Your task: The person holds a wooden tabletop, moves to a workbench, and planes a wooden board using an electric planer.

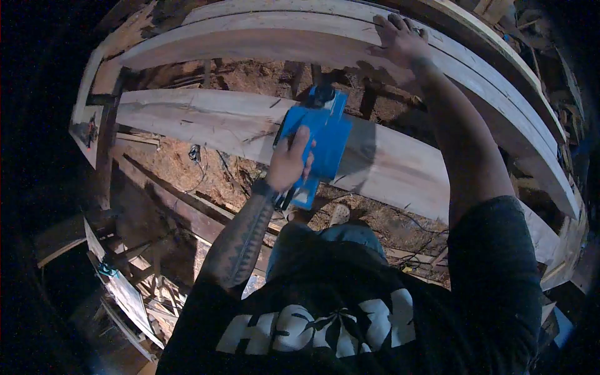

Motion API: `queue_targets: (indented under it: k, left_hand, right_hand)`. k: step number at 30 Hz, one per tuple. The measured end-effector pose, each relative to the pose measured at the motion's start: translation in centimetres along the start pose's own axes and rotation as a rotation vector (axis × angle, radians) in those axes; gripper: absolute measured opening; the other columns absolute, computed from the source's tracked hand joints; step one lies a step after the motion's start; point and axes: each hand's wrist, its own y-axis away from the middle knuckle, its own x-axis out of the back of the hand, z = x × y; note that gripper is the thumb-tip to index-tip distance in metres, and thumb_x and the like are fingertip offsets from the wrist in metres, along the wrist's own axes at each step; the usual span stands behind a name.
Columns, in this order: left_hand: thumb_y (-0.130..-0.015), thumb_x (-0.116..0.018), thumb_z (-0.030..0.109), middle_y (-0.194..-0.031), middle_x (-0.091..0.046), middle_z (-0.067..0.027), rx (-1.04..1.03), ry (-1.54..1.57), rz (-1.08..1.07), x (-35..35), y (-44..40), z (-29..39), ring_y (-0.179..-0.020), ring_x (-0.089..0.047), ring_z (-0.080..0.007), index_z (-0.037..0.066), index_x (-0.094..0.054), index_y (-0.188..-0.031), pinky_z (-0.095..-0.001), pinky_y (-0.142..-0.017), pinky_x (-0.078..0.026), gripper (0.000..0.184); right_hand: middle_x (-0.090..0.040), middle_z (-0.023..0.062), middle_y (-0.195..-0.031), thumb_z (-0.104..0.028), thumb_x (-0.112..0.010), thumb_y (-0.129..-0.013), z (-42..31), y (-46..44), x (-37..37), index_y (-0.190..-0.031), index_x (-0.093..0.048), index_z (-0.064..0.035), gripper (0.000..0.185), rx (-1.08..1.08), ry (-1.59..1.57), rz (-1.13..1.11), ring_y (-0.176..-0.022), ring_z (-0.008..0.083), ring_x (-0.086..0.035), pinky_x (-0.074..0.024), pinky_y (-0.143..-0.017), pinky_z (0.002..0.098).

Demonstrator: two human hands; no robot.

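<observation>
My left hand [290, 161] is closed around the rear of a blue electric planer [328, 140]. The planer sits across a long pale wooden plank [400, 165], with a black knob at its far end. The planer's underside is hidden. Farther forward and to the right, my right hand [403, 40] rests with fingers apart on the upper edge of a second board [275, 40], which stands on edge among others. Nothing shows in that hand.
Wood shavings [181, 165] cover the ground between the planks. A wooden support [107, 137] holds the boards at the left. Dark cables [412, 219] lie near my feet. Scrap lumber [165, 297] is piled at lower left, and more boards [487, 37] stand at upper right.
</observation>
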Motion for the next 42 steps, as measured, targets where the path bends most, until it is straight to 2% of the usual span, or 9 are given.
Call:
queue_targets:
  k: [6,12,13,16,23,26,30,33,42]
  left_hand:
    - [-0.110,-0.054,0.053,-0.071,-0.059,-0.0011,0.072,0.003,0.068,3.3,9.0,-4.8,-0.057,-0.052,-0.0090,0.004,-0.065,-0.108,-0.0288,-0.050,-0.043,0.050]
    - [-0.107,-0.055,0.058,-0.072,-0.060,-0.0036,-0.287,-0.229,0.151,2.7,3.3,-2.9,-0.056,-0.055,-0.0121,0.003,-0.065,-0.109,-0.0298,-0.052,-0.045,0.056]
    - [-0.107,-0.057,0.056,-0.072,-0.061,-0.0031,-0.119,-0.115,0.160,1.9,2.9,-0.7,-0.057,-0.058,-0.0117,0.002,-0.067,-0.108,-0.0289,-0.055,-0.046,0.055]
    - [-0.106,-0.058,0.060,-0.070,-0.060,-0.0038,-0.053,-0.161,0.116,3.3,1.0,0.9,-0.053,-0.055,-0.0127,0.002,-0.067,-0.105,-0.0306,-0.052,-0.045,0.058]
    - [-0.108,-0.056,0.056,-0.071,-0.059,-0.0002,-0.022,-0.018,0.308,13.2,7.3,-2.6,-0.053,-0.050,-0.0071,0.004,-0.067,-0.101,-0.0249,-0.046,-0.039,0.053]
    - [-0.108,-0.057,0.056,-0.070,-0.058,0.0005,-0.027,-0.073,0.222,16.5,6.3,-2.3,-0.055,-0.050,-0.0063,0.005,-0.067,-0.103,-0.0240,-0.046,-0.039,0.052]
    - [-0.106,-0.057,0.062,-0.065,-0.055,0.0011,-0.168,-0.039,0.223,14.3,1.1,-0.3,-0.051,-0.049,-0.0078,0.003,-0.066,-0.104,-0.0257,-0.045,-0.039,0.060]
    - [-0.105,-0.056,0.064,-0.065,-0.055,0.0010,-0.027,-0.075,0.202,14.0,-0.2,1.8,-0.049,-0.049,-0.0087,0.002,-0.065,-0.104,-0.0266,-0.045,-0.040,0.063]
    - [-0.108,-0.059,0.051,-0.083,-0.067,-0.0058,-0.003,-0.041,0.182,20.0,6.1,-2.1,-0.059,-0.052,-0.0073,0.004,-0.066,-0.107,-0.0269,-0.048,-0.043,0.047]
  right_hand:
    - [-0.032,0.0097,-0.172,-0.080,-0.069,-0.082,0.3,0.2,0.2,-0.164,-0.036,-0.0350,0.100,0.003,-0.012,-0.028,-0.154,0.0398,-0.038,-0.0306,-0.117,0.0731]
    - [-0.029,0.0088,-0.174,-0.081,-0.065,-0.084,0.7,-0.4,-1.3,-0.166,-0.032,-0.0354,0.100,-0.018,0.008,-0.027,-0.158,0.0383,-0.032,-0.0248,-0.121,0.0734]
    - [-0.028,0.0086,-0.175,-0.083,-0.063,-0.085,0.7,-0.4,-0.8,-0.167,-0.031,-0.0345,0.100,-0.023,-0.013,-0.063,-0.159,0.0387,-0.030,-0.0227,-0.122,0.0728]
    - [-0.027,0.0087,-0.175,-0.083,-0.061,-0.086,1.2,-0.5,-1.0,-0.167,-0.031,-0.0339,0.099,-0.016,-0.009,-0.090,-0.160,0.0379,-0.027,-0.0207,-0.124,0.0717]
    - [-0.029,0.0081,-0.174,-0.078,-0.065,-0.088,-0.1,-0.2,0.8,-0.166,-0.033,-0.0336,0.096,-0.035,0.016,-0.132,-0.161,0.0332,-0.027,-0.0217,-0.123,0.0722]
    - [-0.024,0.0049,-0.177,-0.071,-0.074,-0.083,-1.0,-0.7,1.3,-0.167,-0.031,-0.0358,0.101,-0.090,0.042,-0.173,-0.162,0.0297,-0.024,-0.0225,-0.123,0.0712]
    - [-0.023,0.0059,-0.177,-0.070,-0.075,-0.083,-0.5,-0.8,1.1,-0.168,-0.031,-0.0339,0.102,-0.070,0.013,-0.186,-0.162,0.0297,-0.024,-0.0220,-0.123,0.0713]
    - [-0.026,0.0067,-0.176,-0.070,-0.073,-0.084,0.1,-0.5,0.5,-0.167,-0.032,-0.0332,0.099,-0.041,0.025,-0.156,-0.162,0.0310,-0.025,-0.0229,-0.122,0.0711]
    - [-0.026,0.0088,-0.176,-0.072,-0.075,-0.081,0.8,-0.3,0.0,-0.166,-0.033,-0.0334,0.103,-0.040,0.011,-0.113,-0.161,0.0367,-0.025,-0.0230,-0.123,0.0707]
